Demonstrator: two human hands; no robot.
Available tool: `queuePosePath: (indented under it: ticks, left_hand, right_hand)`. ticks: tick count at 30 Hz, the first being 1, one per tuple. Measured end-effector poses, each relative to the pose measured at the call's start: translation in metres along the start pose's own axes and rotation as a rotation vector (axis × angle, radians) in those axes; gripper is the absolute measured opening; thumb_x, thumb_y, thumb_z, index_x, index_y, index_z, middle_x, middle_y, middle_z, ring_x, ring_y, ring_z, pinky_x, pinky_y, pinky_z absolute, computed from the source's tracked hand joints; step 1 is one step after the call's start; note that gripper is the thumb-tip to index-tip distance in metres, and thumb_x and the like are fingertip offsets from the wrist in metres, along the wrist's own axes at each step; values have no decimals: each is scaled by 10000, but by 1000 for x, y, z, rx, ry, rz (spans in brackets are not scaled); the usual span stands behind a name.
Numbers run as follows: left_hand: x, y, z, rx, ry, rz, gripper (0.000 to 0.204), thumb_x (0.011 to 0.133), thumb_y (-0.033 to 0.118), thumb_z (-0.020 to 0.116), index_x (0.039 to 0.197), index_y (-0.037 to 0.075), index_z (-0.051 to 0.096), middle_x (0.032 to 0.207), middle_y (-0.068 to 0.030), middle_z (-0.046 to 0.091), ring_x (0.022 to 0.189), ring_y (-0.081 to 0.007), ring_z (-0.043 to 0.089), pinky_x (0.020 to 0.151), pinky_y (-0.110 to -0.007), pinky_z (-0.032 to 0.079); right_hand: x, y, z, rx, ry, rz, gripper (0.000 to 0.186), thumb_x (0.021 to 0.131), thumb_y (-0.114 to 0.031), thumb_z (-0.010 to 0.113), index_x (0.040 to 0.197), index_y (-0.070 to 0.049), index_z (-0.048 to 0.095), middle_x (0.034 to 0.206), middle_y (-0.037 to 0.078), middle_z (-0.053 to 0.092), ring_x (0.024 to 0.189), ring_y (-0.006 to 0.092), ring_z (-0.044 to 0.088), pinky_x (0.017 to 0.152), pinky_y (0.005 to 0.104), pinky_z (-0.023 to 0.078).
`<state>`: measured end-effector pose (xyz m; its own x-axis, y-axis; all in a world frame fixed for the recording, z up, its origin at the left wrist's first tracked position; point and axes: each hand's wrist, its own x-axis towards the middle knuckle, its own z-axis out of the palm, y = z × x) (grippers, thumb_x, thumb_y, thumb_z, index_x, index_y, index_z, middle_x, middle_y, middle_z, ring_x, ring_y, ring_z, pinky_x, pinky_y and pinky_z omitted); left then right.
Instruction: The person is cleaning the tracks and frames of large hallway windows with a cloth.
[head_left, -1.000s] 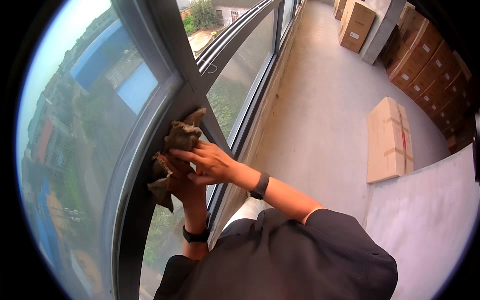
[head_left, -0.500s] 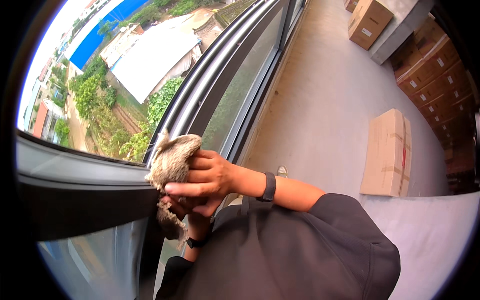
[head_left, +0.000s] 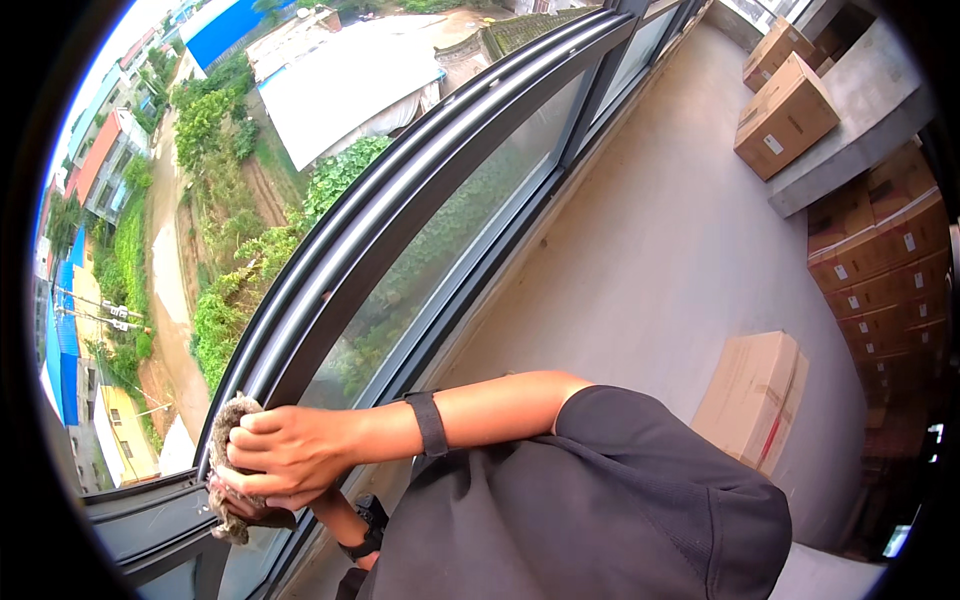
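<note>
A crumpled grey-brown rag (head_left: pixel 228 425) is pressed against the dark window frame (head_left: pixel 400 230) at the lower left. My right hand (head_left: pixel 290 452) lies over the rag with its fingers curled on it; a black band sits on that wrist. Just below, my left hand (head_left: pixel 262 512) grips the rag's lower end and is mostly hidden under the right hand. A black watch (head_left: pixel 368 528) shows on the left wrist. Both arms reach left from my black-shirted body.
Glass panes run along the frame, with rooftops, greenery and a dirt path far below outside. To the right lies a grey concrete floor (head_left: pixel 650 260) with a flat cardboard box (head_left: pixel 755 395). Stacked cartons (head_left: pixel 880 260) and two boxes on a ledge (head_left: pixel 785 100) stand at the right.
The view has swung downward and left along the window. Both hands with the rag now sit lower and further left on the frame, the right hand still on top.
</note>
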<state>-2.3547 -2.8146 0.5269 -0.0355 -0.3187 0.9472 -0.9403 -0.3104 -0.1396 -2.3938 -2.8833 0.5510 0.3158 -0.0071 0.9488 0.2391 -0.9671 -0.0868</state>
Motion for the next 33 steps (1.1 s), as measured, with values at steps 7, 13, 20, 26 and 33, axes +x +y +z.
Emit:
queuePosePath:
  ticks: [7,13,20,26,33]
  left_hand:
    - [33,83,64,4,-52,-52,522,992,410,460,1244,-46,491,1173,-181,597,1048,-282,610,968,-417,455]
    - [57,138,98,-129,-81,-37,542,984,451,456,1202,-39,533,1111,-181,643,991,-288,648,929,-417,480]
    - [70,162,110,-155,72,-65,536,863,454,475,989,-27,675,877,-156,721,792,-310,696,830,-385,524]
    - [80,178,126,-107,320,-116,447,914,427,594,799,3,677,720,-100,686,691,-241,661,718,-343,517]
    - [118,238,149,-16,59,-15,540,945,519,511,900,2,663,797,-125,710,718,-288,692,764,-389,519]
  right_hand:
    - [-34,81,-132,-73,-82,141,516,763,-359,624,1179,-58,571,961,66,544,912,232,549,832,359,430]
    - [-51,129,-193,-35,-20,170,483,781,-269,612,1196,-25,578,936,70,573,897,259,575,848,397,448]
    - [-60,153,-210,-44,161,-5,378,747,-151,598,1093,2,617,828,65,569,789,242,594,759,367,496]
    - [-57,166,-217,28,167,-85,257,853,-153,548,1018,24,632,778,80,581,729,233,598,647,325,468]
    - [-85,232,-295,-86,137,-192,248,923,-186,518,1032,1,640,837,99,619,796,239,621,726,338,486]
